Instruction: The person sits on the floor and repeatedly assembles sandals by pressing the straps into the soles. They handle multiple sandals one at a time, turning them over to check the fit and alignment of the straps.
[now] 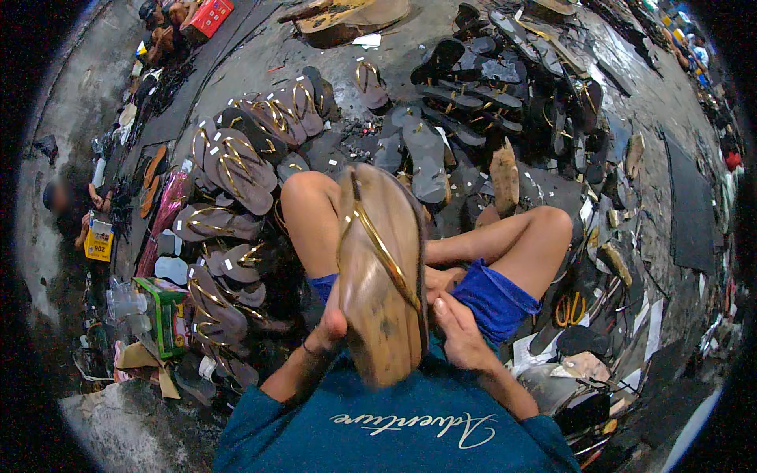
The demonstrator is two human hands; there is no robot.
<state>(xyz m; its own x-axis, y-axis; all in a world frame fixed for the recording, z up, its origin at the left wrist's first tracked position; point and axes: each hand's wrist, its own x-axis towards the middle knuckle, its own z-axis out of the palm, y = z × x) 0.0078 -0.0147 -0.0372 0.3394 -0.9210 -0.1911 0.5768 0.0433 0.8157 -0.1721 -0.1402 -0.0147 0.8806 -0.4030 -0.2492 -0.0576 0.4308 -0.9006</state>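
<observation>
Sitting on the ground in the head view, you hold a brown sandal [382,272] up in front of your chest, its sole facing you and its gold strap [378,244] running down the middle from the toe end near your knee [309,197] to the heel end above your teal shirt [394,426]. Your left hand [330,327] grips the sandal's left edge low down, fingers wrapped behind it so only the thumb side shows; your right hand [456,331] closes on the right edge, fingers curled against the rim. Both hands are grasping the sandal, not loose. To handle it well, I would judge that you should keep the two grips opposite each other at the heel half, so the sole stays flat toward you and does not twist, and keep your thumbs off the strap so it is not pulled out of line. Hold it clear of your blue shorts [493,299] and raised knees. On your left a pile of brown sandals [233,169] with gold straps lies on the concrete floor [260,63], near a green box [167,315] and a pink bottle [167,209]. Ahead and to the right lies a heap of dark soles [473,87], well apart from your hands. Scraps of paper [536,347] and offcuts lie just beside your right leg.
</observation>
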